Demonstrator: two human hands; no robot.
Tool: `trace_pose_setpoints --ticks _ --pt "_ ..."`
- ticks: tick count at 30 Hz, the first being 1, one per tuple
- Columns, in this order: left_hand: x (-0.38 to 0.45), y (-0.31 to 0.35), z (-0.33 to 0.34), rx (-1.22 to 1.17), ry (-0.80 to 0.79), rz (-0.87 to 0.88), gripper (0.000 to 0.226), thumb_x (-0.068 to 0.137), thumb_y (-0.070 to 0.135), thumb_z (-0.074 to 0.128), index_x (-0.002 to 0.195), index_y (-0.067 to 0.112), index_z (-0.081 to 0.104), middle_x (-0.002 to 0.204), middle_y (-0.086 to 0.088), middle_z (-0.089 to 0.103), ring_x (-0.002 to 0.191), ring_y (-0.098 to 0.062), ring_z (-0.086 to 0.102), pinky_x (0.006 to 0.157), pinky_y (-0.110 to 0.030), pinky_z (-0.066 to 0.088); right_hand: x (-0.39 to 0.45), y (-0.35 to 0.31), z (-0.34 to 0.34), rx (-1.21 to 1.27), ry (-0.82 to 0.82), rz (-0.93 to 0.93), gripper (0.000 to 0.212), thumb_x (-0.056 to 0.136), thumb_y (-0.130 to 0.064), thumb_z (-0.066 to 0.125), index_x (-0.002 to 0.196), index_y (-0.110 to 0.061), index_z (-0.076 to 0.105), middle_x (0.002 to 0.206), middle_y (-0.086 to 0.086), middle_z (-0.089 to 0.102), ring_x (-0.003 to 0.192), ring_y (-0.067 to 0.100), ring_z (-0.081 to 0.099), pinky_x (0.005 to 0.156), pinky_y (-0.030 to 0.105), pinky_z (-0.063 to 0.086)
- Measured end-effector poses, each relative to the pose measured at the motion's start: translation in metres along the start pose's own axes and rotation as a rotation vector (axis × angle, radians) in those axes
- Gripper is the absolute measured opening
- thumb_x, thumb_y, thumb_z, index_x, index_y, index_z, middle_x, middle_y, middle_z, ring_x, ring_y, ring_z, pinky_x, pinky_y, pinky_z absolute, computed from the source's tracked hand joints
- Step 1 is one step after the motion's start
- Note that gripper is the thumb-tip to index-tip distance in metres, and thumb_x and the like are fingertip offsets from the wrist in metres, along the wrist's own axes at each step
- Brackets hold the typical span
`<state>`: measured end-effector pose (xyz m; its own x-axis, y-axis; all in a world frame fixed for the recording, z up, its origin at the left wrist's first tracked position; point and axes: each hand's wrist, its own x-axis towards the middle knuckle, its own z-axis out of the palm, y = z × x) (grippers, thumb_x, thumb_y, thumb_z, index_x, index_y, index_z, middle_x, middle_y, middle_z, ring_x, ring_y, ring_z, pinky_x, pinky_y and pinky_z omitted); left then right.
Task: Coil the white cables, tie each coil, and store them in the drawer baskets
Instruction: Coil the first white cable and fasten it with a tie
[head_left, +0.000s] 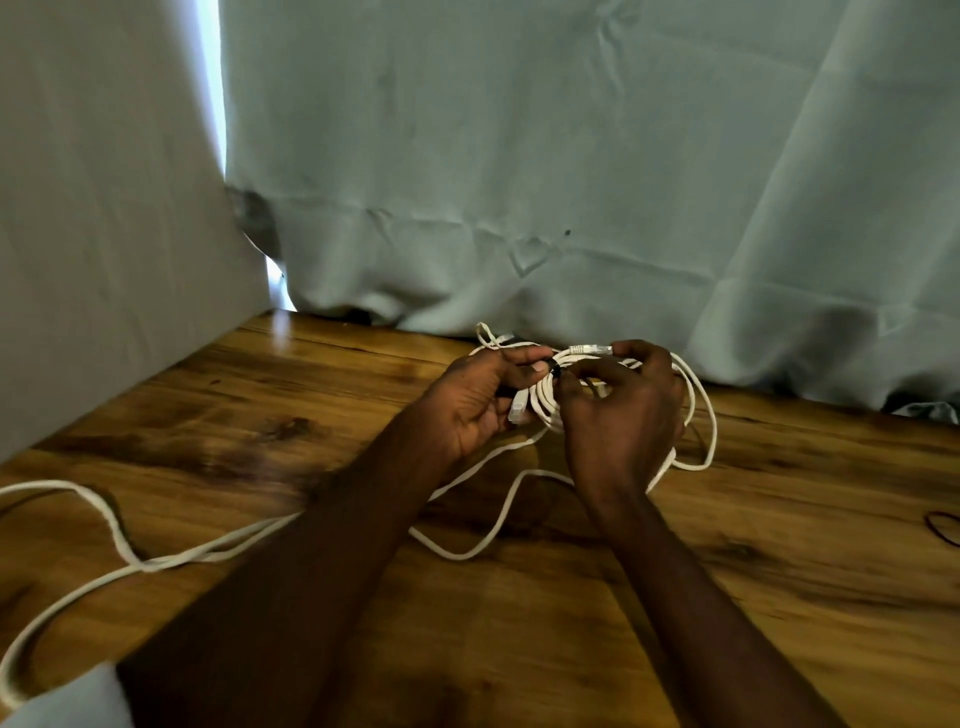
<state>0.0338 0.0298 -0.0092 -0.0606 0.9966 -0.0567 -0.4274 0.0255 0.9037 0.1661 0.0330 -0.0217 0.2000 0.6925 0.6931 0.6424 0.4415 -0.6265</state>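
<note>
Centre frame: left hand (480, 402) and right hand (621, 415) grip white cable coil (545, 400) above wooden table (779, 597); fingertips pinched on small black tie (555, 370), possibly. Loose cable (124, 545) trails lower left.

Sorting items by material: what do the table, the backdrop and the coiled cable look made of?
Table: wood, glossy varnish, visible grain and knots. Backdrop: pale woven cloth, matte, creased and draped. White cable coil: probably plastic-jacketed, smooth, with a clear plastic plug.

Loose cable (119, 540) crosses the left tabletop (779, 597); right side lies open.
</note>
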Motion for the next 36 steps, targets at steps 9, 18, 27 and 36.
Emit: trace_pose_setpoints --ticks 9,18,27,36 --pt "-0.006 0.001 0.003 0.106 0.027 0.010 0.027 0.095 -0.004 0.058 0.115 0.007 0.073 0.087 -0.006 0.075 0.071 -0.016 0.071 0.068 -0.029 0.062 -0.002 0.005 -0.004 -0.277 -0.033 -0.275 0.007 0.076 -0.028 0.078 0.081 -0.024 0.079 0.130 -0.001 0.054 0.118 0.028 0.048 0.094 0.049 0.040" --pt "-0.007 0.005 -0.001 0.046 0.078 -0.004 0.028 0.097 -0.007 0.055 0.096 0.014 0.073 0.073 -0.003 0.075 0.063 -0.015 0.072 0.058 -0.030 0.062 0.002 0.006 -0.003 -0.228 -0.076 -0.341 0.010 0.078 -0.028 0.077 0.088 -0.028 0.080 0.134 -0.003 0.054 0.118 0.028 0.048 0.091 0.049 0.041" --pt "-0.006 0.000 0.005 0.007 0.066 -0.021 0.030 0.096 -0.008 0.055 0.099 0.017 0.071 0.072 0.002 0.074 0.067 -0.012 0.071 0.058 -0.025 0.059 -0.003 -0.004 0.007 0.103 0.023 0.215 0.019 0.084 -0.029 0.080 0.096 -0.015 0.077 0.126 0.006 0.059 0.124 0.033 0.054 0.101 0.052 0.046" --pt "-0.005 -0.005 0.005 0.040 0.055 -0.045 0.032 0.093 -0.007 0.059 0.106 0.019 0.072 0.077 0.004 0.076 0.069 -0.010 0.073 0.064 -0.028 0.062 0.000 0.016 0.035 0.613 -0.075 0.549 0.046 0.047 -0.047 0.074 0.082 -0.018 0.079 0.097 0.007 0.075 0.088 0.027 0.075 0.085 0.050 0.061"
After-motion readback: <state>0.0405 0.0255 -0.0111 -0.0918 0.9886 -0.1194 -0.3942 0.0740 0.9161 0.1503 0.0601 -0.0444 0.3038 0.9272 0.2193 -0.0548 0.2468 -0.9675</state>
